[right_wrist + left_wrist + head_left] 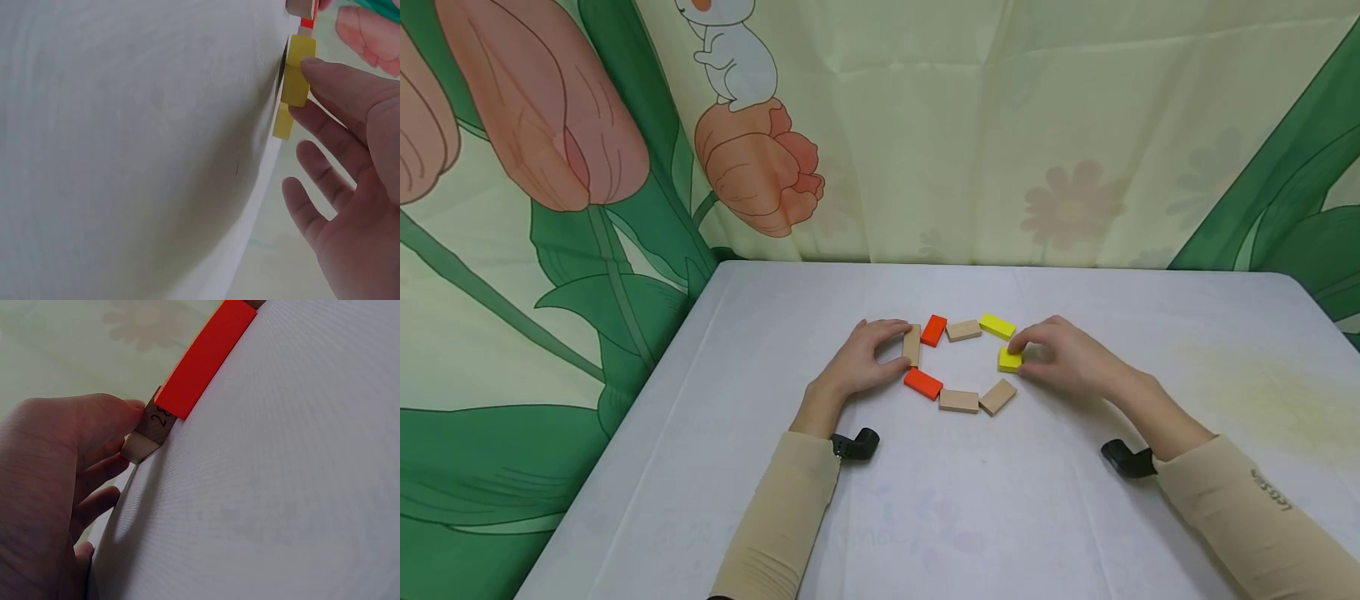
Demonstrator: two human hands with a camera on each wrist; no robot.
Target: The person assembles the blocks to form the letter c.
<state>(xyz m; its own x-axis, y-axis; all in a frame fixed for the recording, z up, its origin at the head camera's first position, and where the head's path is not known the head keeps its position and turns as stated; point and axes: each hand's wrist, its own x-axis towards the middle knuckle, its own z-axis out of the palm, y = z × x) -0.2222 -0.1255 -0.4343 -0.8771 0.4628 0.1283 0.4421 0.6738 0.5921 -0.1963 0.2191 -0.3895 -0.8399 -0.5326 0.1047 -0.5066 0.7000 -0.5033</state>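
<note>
Small rectangular wooden blocks form a rough ring on the white table. At the ring's left side my left hand [867,354] pinches a plain wooden block [912,345] between thumb and forefinger; dark digits mark its side [159,417] in the left wrist view. A red block [933,330] adjoins it above and another red block [923,383] below. On the right side my right hand [1063,354] holds a yellow block [1010,360] by thumb and fingertips, its other fingers spread. A second yellow block [997,326] lies just beyond it, at the ring's upper right.
One plain block [963,331] lies along the ring's far side. Two more, a left one [958,402] and a slanted one [997,397], make up its near side. Behind the white-covered table [970,517] hangs a printed curtain [925,133].
</note>
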